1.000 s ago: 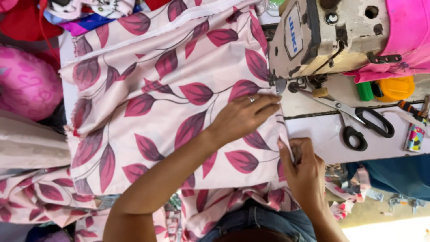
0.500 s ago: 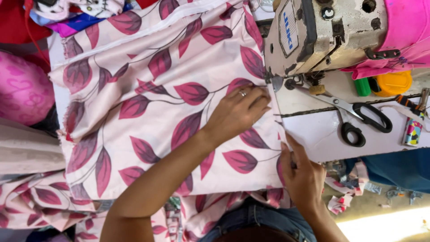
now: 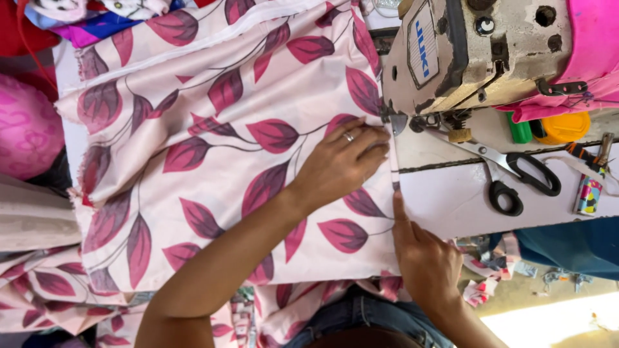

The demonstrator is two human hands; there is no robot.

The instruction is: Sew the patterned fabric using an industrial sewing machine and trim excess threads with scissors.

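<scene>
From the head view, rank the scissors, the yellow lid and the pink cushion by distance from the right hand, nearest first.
Measured from the right hand:
1. Scissors, on the white table just up and right of the hand.
2. Yellow lid, farther up and right, beside the sewing machine.
3. Pink cushion, at the far left edge, beyond the leaf-print fabric.

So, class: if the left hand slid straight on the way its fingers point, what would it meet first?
The left hand lies flat on the leaf-print fabric, fingers pointing at the sewing machine. It would probably meet the presser foot at the machine's needle end first, just past the fingertips.
</scene>
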